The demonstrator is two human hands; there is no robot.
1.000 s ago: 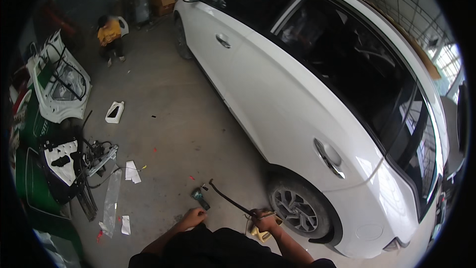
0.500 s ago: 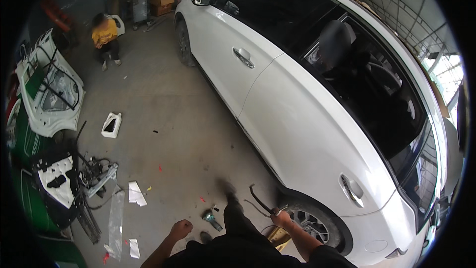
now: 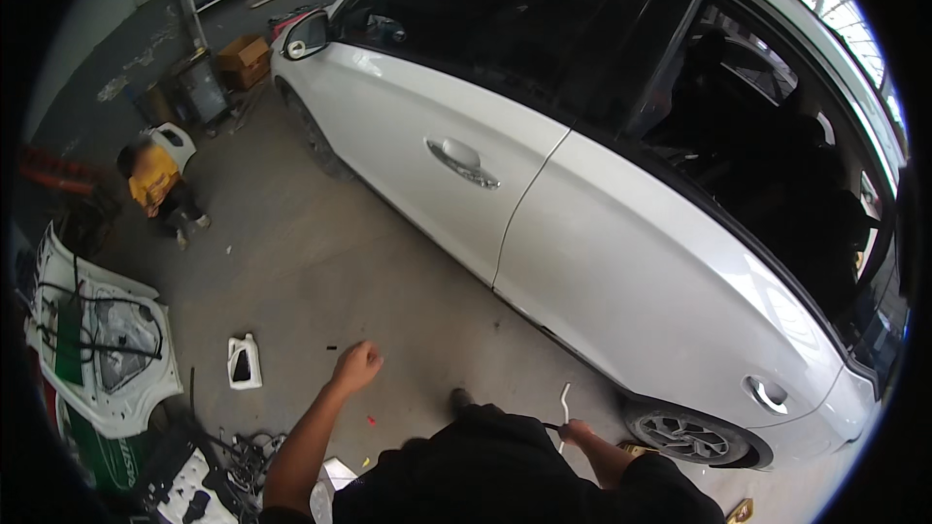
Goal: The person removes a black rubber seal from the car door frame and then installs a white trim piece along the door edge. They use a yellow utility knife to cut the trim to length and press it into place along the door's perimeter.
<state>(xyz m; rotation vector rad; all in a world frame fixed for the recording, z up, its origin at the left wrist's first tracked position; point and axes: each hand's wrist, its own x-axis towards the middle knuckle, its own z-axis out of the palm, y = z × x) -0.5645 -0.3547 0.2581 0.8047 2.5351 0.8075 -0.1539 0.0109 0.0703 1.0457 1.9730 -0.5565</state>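
My right hand (image 3: 577, 432) is closed around a thin bent metal rod (image 3: 566, 392). The rod's pale, kinked end stands up above the fist, and a dark part juts out toward my body. The hand is low, beside the white car's rear wheel (image 3: 684, 435). My left hand (image 3: 359, 366) swings out in front of me with its fingers curled, and nothing shows in it. Along my right side stretches the white car (image 3: 621, 262), its doors shut. Its rear side window looks open onto the dark cabin.
A person in a yellow top (image 3: 153, 178) sits at the far left. Nearer, a loose white car door (image 3: 160, 369) leans beside a white jug (image 3: 245, 362) on the floor. Trim and wiring (image 3: 248, 456) lie at lower left. Cardboard boxes (image 3: 245, 60) stand by the back wall.
My view has turned and shifted along the car. The left hand has swung up and forward. The rod, still in my right hand, now shows its pale end upward.
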